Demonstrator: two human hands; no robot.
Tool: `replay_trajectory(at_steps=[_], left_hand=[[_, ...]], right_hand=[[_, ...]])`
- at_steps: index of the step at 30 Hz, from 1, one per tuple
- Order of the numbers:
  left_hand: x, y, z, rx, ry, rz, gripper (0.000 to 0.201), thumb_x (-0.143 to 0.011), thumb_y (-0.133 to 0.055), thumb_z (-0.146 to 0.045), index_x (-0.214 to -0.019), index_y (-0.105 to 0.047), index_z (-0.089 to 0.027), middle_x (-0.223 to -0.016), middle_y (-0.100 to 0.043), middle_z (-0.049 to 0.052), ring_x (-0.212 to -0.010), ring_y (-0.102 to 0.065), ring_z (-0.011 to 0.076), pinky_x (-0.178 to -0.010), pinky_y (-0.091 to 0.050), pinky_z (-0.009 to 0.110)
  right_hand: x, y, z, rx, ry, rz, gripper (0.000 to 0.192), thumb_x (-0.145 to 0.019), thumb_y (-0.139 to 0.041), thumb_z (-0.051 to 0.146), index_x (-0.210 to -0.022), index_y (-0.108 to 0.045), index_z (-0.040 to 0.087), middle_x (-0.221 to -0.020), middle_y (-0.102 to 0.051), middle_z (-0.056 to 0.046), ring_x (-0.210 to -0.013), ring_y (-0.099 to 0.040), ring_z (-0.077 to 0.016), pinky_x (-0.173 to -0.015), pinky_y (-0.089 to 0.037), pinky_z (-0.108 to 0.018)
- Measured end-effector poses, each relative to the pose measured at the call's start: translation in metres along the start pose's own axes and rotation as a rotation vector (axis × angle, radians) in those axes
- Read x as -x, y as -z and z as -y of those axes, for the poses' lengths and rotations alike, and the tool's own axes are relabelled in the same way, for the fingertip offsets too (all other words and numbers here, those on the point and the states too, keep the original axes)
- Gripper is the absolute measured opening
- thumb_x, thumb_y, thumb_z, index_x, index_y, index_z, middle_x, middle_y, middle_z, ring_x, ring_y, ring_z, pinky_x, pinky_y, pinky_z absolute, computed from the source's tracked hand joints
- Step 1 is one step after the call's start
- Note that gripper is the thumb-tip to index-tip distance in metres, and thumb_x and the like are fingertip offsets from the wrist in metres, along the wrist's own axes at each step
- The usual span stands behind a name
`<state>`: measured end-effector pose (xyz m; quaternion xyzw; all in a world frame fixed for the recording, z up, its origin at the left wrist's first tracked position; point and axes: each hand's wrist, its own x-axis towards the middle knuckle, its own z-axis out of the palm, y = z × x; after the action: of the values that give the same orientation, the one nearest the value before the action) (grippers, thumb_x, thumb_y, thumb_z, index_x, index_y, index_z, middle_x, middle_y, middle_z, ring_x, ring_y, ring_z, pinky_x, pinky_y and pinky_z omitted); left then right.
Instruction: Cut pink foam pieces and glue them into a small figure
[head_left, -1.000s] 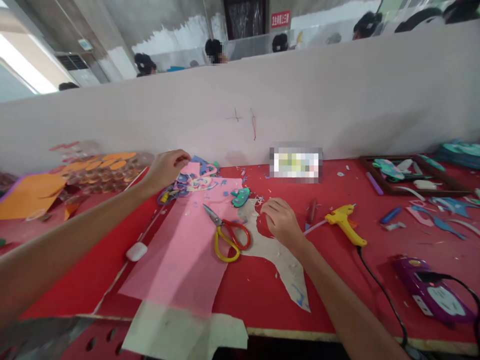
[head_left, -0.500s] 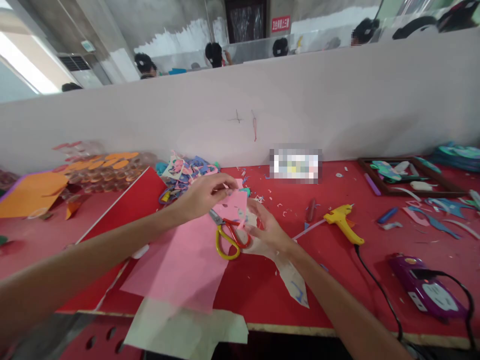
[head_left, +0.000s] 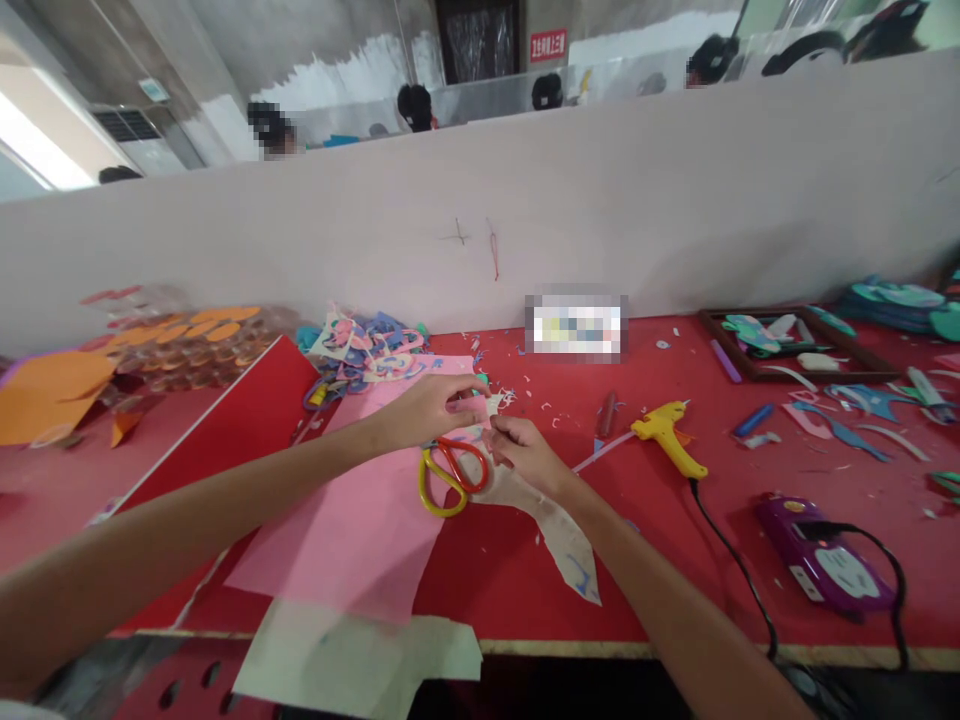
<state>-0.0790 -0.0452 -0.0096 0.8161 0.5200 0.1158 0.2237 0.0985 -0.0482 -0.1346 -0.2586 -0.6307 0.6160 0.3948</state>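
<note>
My left hand (head_left: 431,410) is closed on a small pink piece of craft sheet (head_left: 471,405), held above the table. My right hand (head_left: 529,455) pinches at the piece's right edge; the fingertips partly hide it. Just below both hands lie scissors (head_left: 442,482) with one yellow and one red handle loop, their blades mostly covered. A large pink sheet (head_left: 337,530) spreads under the left forearm. Beneath the right wrist is a cut white strip (head_left: 562,540) with blue marks. A pale sheet (head_left: 352,660) hangs over the front edge.
Colourful scraps (head_left: 367,350) are heaped behind the left hand. To the right lie a yellow glue gun (head_left: 667,435) with a cord, a purple power strip (head_left: 825,560) and a dark frame (head_left: 795,375) holding cut pieces. Orange discs (head_left: 187,330) stand at left. A white partition (head_left: 375,230) runs behind.
The pink piece, spread flat between both hands before, now shows much less of its surface. My right fingers have closed in toward the left hand. The view has shifted slightly.
</note>
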Motion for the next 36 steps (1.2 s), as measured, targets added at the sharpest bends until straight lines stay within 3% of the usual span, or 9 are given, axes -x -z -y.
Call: replay_trajectory(at_steps=[5, 10, 13, 15, 18, 22, 25, 31, 36], left_hand=[[-0.006, 0.006, 0.015, -0.058, 0.001, -0.129, 0.029, -0.089, -0.054, -0.040, -0.083, -0.066, -0.014, -0.079, -0.064, 0.003, -0.070, -0.051, 0.0099, -0.066, -0.035, 0.023], [-0.004, 0.044, 0.077, -0.112, 0.072, -0.321, 0.033, -0.089, -0.052, -0.047, -0.087, -0.066, -0.017, -0.085, -0.066, 0.007, -0.073, -0.052, 0.0118, -0.068, -0.037, 0.024], [0.012, 0.056, 0.115, -0.136, 0.184, 0.025, 0.036, -0.086, -0.055, -0.050, -0.083, -0.066, -0.015, -0.078, -0.063, 0.006, -0.068, -0.050, 0.0104, -0.063, -0.036, 0.022], [0.025, 0.051, 0.123, -0.175, 0.244, 0.222, 0.033, -0.078, -0.066, -0.047, -0.089, -0.069, -0.016, -0.087, -0.067, 0.007, -0.074, -0.055, 0.0123, -0.065, -0.039, 0.021], [0.040, 0.026, 0.101, -0.180, 0.154, 0.060, 0.044, -0.080, -0.066, -0.052, -0.108, -0.069, -0.018, -0.115, -0.067, 0.010, -0.098, -0.061, 0.0188, -0.077, -0.045, 0.022], [0.037, -0.012, 0.039, 0.141, 0.181, 0.203, 0.057, -0.085, -0.061, -0.060, -0.128, -0.061, -0.022, -0.098, -0.069, 0.006, -0.082, -0.063, 0.0152, -0.073, -0.047, 0.023], [0.028, -0.037, 0.007, 0.456, 0.190, 0.295, 0.054, -0.084, -0.065, -0.057, -0.121, -0.057, -0.018, -0.091, -0.069, 0.006, -0.077, -0.065, 0.0145, -0.065, -0.047, 0.021], [0.015, -0.075, -0.008, 0.840, 0.298, 0.260, 0.054, -0.078, -0.072, -0.062, -0.094, -0.057, -0.013, -0.078, -0.065, 0.005, -0.057, -0.053, 0.0076, -0.051, -0.040, 0.018], [0.007, -0.078, -0.016, 1.016, 0.169, 0.151, 0.052, -0.079, -0.074, -0.058, -0.097, -0.055, -0.013, -0.073, -0.061, 0.002, -0.058, -0.054, 0.0071, -0.056, -0.043, 0.019]], right_hand=[[0.004, 0.004, 0.010, 0.021, 0.046, 0.040, 0.046, -0.091, -0.054, 0.052, -0.066, -0.040, 0.015, -0.059, -0.036, 0.001, -0.058, -0.036, -0.0078, -0.056, -0.028, -0.021], [0.006, 0.004, 0.013, -0.023, 0.107, 0.046, 0.047, -0.094, -0.054, 0.051, -0.067, -0.048, 0.014, -0.059, -0.040, 0.001, -0.057, -0.037, -0.0079, -0.057, -0.028, -0.022], [0.003, 0.005, 0.011, 0.000, 0.173, -0.034, 0.047, -0.095, -0.056, 0.054, -0.073, -0.060, 0.012, -0.070, -0.054, -0.003, -0.069, -0.049, -0.0109, -0.066, -0.037, -0.023], [0.001, 0.005, 0.011, 0.071, 0.222, -0.107, 0.045, -0.094, -0.058, 0.053, -0.076, -0.068, 0.014, -0.080, -0.061, -0.005, -0.080, -0.054, -0.0134, -0.076, -0.041, -0.025], [0.002, 0.007, 0.014, 0.131, 0.217, -0.157, 0.040, -0.095, -0.058, 0.050, -0.082, -0.075, 0.016, -0.081, -0.064, -0.005, -0.081, -0.056, -0.0139, -0.078, -0.042, -0.026], [0.003, 0.005, 0.015, 0.041, 0.142, -0.149, 0.034, -0.090, -0.064, 0.048, -0.087, -0.074, 0.015, -0.083, -0.067, -0.006, -0.078, -0.060, -0.0144, -0.073, -0.045, -0.025], [0.002, 0.002, 0.011, -0.079, 0.109, -0.163, 0.032, -0.082, -0.075, 0.045, -0.085, -0.068, 0.014, -0.080, -0.066, -0.005, -0.074, -0.062, -0.0143, -0.070, -0.049, -0.025], [0.003, 0.004, 0.016, -0.193, 0.132, -0.280, 0.036, -0.077, -0.079, 0.041, -0.085, -0.056, 0.016, -0.078, -0.065, -0.004, -0.077, -0.068, -0.0166, -0.070, -0.054, -0.025], [0.007, 0.012, 0.028, -0.220, 0.147, -0.317, 0.036, -0.079, -0.079, 0.041, -0.086, -0.055, 0.015, -0.086, -0.067, -0.007, -0.083, -0.068, -0.0170, -0.074, -0.055, -0.026]])
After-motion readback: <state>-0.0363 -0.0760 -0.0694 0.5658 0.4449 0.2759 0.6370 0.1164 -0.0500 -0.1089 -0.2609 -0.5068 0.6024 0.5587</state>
